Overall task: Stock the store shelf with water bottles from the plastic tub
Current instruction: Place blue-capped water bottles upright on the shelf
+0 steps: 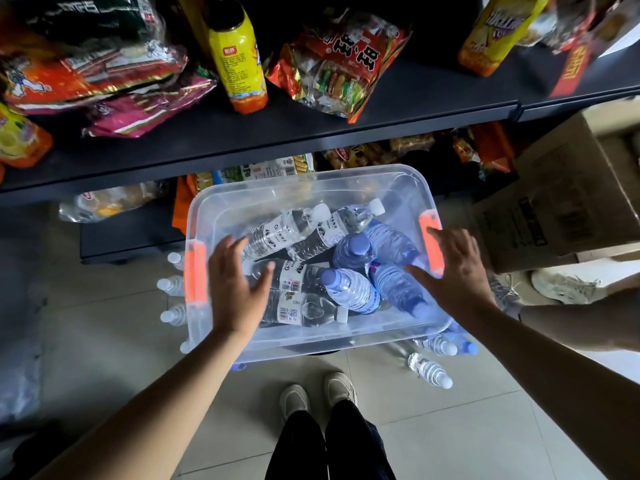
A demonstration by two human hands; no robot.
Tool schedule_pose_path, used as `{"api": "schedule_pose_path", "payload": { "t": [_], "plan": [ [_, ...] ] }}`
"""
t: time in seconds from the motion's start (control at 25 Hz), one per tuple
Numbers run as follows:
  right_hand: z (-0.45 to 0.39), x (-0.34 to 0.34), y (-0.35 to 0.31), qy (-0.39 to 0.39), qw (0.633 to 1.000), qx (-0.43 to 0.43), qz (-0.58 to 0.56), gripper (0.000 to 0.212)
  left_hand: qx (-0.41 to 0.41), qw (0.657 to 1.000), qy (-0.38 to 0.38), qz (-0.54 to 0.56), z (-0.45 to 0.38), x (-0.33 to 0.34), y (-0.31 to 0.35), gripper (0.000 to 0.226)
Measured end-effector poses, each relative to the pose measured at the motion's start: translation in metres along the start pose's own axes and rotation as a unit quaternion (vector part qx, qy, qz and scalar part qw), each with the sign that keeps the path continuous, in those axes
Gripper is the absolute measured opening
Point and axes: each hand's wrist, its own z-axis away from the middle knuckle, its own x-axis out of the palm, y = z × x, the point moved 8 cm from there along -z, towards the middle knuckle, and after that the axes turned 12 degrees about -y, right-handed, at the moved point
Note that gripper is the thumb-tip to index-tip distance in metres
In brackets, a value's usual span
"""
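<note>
bottles are still in the plastic tub, so you're at the picking step — reaching in for the next ones to stock. the tub sits in front of you below the dark store shelf, its orange handles on either side, and it holds a jumble of water bottles lying across each other: clear ones with white caps toward the left and back, blue-tinted ones with blue caps toward the right. your left hand hovers over the left part of the tub with fingers spread and fairly straight, holding nothing; whether the fingertips touch a clear bottle beneath cannot be told from this view. your right hand is likewise spread wide over the right edge, near the orange handle, its fingers above a blue bottle and not curled round anything. neither grip has closed yet. the next move, as i judge it, calls for each hand to drop onto one bottle body and wrap round it — pick those on top of the pile, since the ones beneath are pinned. the shelf above already carries snack packets and a yellow drink bottle, so you'll need a bare stretch of it. more bottles stand on the floor beside the tub.
</note>
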Motion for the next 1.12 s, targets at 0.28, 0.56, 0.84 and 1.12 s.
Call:
{"api": "schedule_pose_path", "payload": {
  "t": [0.28,0.56,0.84,1.12],
  "plan": [
    [-0.018,0.031,-0.015,-0.223,0.954,-0.058,0.193,0.054,0.011,0.968,-0.210,0.140,-0.023,0.093,0.079,0.056],
    [-0.031,0.040,-0.019,-0.179,0.910,-0.154,0.341,0.041,-0.042,0.951,-0.256,0.169,-0.043,0.125,0.084,0.058],
    [-0.071,0.023,-0.017,-0.119,0.984,-0.105,0.076,0.030,0.000,0.954,-0.243,0.176,-0.055,0.128,0.080,0.047],
    [-0.078,0.039,-0.021,-0.021,0.985,0.076,-0.153,0.037,0.005,0.957,-0.226,0.180,-0.063,0.127,0.072,0.048]
  ]
}}
